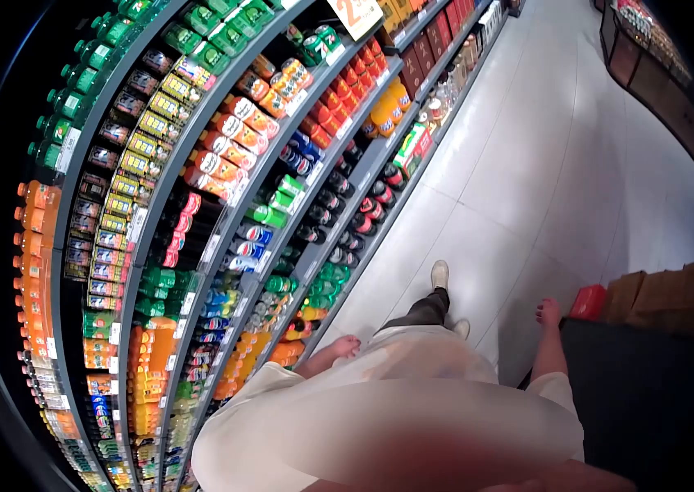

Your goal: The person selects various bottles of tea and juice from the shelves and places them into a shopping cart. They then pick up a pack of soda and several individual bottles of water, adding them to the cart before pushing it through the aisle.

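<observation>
My left hand [347,346] hangs beside my body on the shelf side, its fingers curled, near the lower shelves of bottled drinks [304,325]. Whether it holds anything cannot be made out. On the other side, my right hand [548,312] is held out at the end of a bare arm, close to a red box [588,302] but apart from it. Its fingers look loosely bent, and their detail is too small to tell.
Tall shelves of cans and bottles [232,139] run along the left. A pale tiled floor [494,189] stretches ahead, with my shoe [440,275] on it. Brown cartons [658,297] and a dark surface [642,394] are at the right; a display stand [650,61] is farther off.
</observation>
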Demonstrator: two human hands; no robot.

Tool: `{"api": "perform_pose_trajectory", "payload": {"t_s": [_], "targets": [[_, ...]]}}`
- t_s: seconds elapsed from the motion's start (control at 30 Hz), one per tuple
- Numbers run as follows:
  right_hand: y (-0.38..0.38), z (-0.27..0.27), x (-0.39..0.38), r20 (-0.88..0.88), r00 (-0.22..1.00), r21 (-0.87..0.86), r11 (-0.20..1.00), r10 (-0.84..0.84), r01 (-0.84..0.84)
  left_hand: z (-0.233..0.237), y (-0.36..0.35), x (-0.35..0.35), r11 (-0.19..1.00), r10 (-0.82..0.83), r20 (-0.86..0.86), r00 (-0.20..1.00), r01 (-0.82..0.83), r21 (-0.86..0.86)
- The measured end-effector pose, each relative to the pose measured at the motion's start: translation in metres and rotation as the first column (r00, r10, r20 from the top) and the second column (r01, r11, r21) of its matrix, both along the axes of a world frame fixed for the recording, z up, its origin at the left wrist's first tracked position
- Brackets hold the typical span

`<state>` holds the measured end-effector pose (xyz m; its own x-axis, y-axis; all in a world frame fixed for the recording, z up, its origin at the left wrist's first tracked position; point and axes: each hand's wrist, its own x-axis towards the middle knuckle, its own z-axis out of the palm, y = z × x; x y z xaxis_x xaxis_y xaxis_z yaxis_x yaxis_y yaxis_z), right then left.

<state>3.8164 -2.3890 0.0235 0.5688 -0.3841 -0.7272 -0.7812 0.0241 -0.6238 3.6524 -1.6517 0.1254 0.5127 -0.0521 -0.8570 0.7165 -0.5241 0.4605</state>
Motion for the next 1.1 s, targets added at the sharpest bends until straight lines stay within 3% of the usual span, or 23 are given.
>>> {"api": "perform_pose_trajectory", "payload": {"t_s": [0.1, 0.17, 0.2, 0.23, 0.27, 0.3, 0.33, 0.4, 0.47, 0.7, 0.8, 0.9, 0.97, 1.07, 1.1], "targets": [[0.049, -0.01, 0.054, 0.113, 0.981, -0.006, 0.987, 0.16, -0.16, -0.062, 0.003, 0.021, 0.989, -0.084, 0.034, 0.996, 0.088, -0.122], [0.091, 0.001, 0.068, 0.14, 0.95, -0.015, 0.96, 0.28, -0.281, -0.067, -0.004, 0.058, 0.995, -0.073, -0.078, 0.994, 0.068, -0.07], [0.112, -0.007, 0.069, 0.127, 0.936, -0.125, 0.941, 0.329, -0.314, -0.063, -0.009, 0.082, 0.997, -0.061, -0.115, 0.992, 0.056, -0.047], [0.124, -0.035, 0.06, 0.325, 0.866, -0.217, 0.921, 0.379, -0.322, -0.07, -0.01, 0.105, 0.999, -0.041, -0.132, 0.99, 0.036, -0.041], [0.129, -0.039, 0.055, 0.193, 0.778, -0.377, 0.777, 0.598, -0.504, -0.071, -0.013, 0.127, 0.999, -0.012, -0.144, 0.989, 0.006, -0.037], [0.13, -0.048, 0.055, -0.05, 0.754, -0.348, 0.696, 0.655, -0.628, -0.072, -0.017, 0.15, 0.999, 0.014, -0.143, 0.99, -0.019, -0.035], [0.127, -0.04, 0.055, -0.134, 0.68, -0.256, 0.638, 0.721, -0.727, -0.073, -0.02, 0.173, 0.998, 0.049, -0.135, 0.99, -0.054, -0.038], [0.119, 0.008, 0.073, -0.189, 0.777, -0.356, 0.695, 0.601, -0.624, -0.076, -0.02, 0.218, 0.991, 0.118, -0.093, 0.989, -0.124, -0.052], [0.093, 0.023, 0.103, -0.23, 0.806, -0.38, 0.712, 0.546, -0.591, -0.076, -0.023, 0.265, 0.982, 0.174, -0.024, 0.984, -0.176, -0.076], [0.021, 0.045, 0.237, -0.218, 0.88, -0.077, 0.891, 0.422, -0.447, -0.035, -0.025, 0.377, 0.977, 0.2, 0.104, 0.974, -0.189, -0.102], [0.042, 0.035, 0.287, -0.135, 0.876, 0.039, 0.885, 0.464, -0.463, -0.03, -0.017, 0.382, 0.964, 0.262, 0.109, 0.959, -0.255, -0.074], [0.117, 0.051, 0.331, -0.208, 0.911, 0.044, 0.933, 0.357, -0.356, -0.039, -0.005, 0.364, 0.954, 0.299, 0.053, 0.953, -0.299, -0.009], [0.148, 0.051, 0.36, -0.203, 0.738, 0.041, 0.758, 0.644, -0.65, -0.045, -0.001, 0.348, 0.935, 0.354, -0.048, 0.934, -0.354, 0.0], [0.186, 0.044, 0.416, -0.225, 0.301, 0.018, 0.313, 0.927, -0.95, -0.076, 0.0, 0.312, 0.9, 0.422, -0.259, 0.869, -0.437, 0.001], [0.194, 0.043, 0.435, -0.24, 0.281, 0.022, 0.295, 0.929, -0.955, -0.086, 0.001, 0.303, 0.887, 0.436, -0.337, 0.835, -0.461, 0.005]]}}
